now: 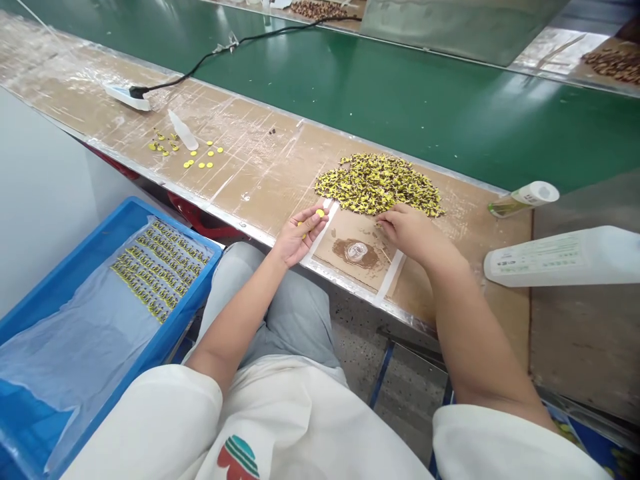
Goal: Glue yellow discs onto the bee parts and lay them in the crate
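Note:
My left hand (301,235) is turned palm up in front of the bench, its fingers curled around small yellow discs (321,213); one shows at the fingertips. At the near edge of a heap of small yellow and dark brown pieces (377,180), my right hand (404,228) has its fingers pinched together. Whatever is between those fingertips is too small to name. Between the hands lies a piece of cardboard (333,250) with a small clear cup (357,251) on it, standing in a wet brown stain.
On my left is a blue tray (133,207) lined with cloth, bearing rows of yellow-and-dark pieces (163,263). Loose yellow discs (201,165) and a white squeeze bottle (183,130) lie farther along. A large white bottle (565,257) lies at right. Beyond runs a green belt (320,73) crossed by a black cable (200,63).

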`<state>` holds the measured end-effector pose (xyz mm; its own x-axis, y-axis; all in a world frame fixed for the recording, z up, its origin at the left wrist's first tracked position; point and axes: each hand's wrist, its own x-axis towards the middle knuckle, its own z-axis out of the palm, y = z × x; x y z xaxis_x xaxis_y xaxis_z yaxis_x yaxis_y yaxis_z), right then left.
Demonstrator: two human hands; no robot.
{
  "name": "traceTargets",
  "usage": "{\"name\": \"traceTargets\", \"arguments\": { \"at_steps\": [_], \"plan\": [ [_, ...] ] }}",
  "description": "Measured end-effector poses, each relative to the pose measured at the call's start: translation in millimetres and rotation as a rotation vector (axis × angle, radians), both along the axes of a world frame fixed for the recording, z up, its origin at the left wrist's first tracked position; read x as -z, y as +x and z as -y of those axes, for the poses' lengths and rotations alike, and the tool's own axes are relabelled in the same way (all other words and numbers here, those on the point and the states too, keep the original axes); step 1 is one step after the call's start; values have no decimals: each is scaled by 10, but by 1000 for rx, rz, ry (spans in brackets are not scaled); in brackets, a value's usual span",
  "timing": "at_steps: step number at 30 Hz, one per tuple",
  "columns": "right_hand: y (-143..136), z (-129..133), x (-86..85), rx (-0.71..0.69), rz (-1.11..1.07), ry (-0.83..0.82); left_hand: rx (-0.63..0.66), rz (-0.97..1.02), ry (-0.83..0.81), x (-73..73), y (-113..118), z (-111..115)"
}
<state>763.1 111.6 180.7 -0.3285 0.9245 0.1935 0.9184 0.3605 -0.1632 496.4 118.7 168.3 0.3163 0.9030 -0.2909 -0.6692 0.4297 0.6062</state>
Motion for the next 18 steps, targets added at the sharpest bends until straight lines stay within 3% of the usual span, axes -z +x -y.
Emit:
{"name": "traceTargets", "arguments": {
  "at_steps": [10,15,18],
  "plan": [
    [-2,100,138,24,-289,65,-5,83,73,-2,25,56],
    [-46,166,248,277,-499,79,-27,119,-82,-7,108,96],
    [-49,176,292,316,-519,107,-25,147,-73,20,123,116]
  ]
}}
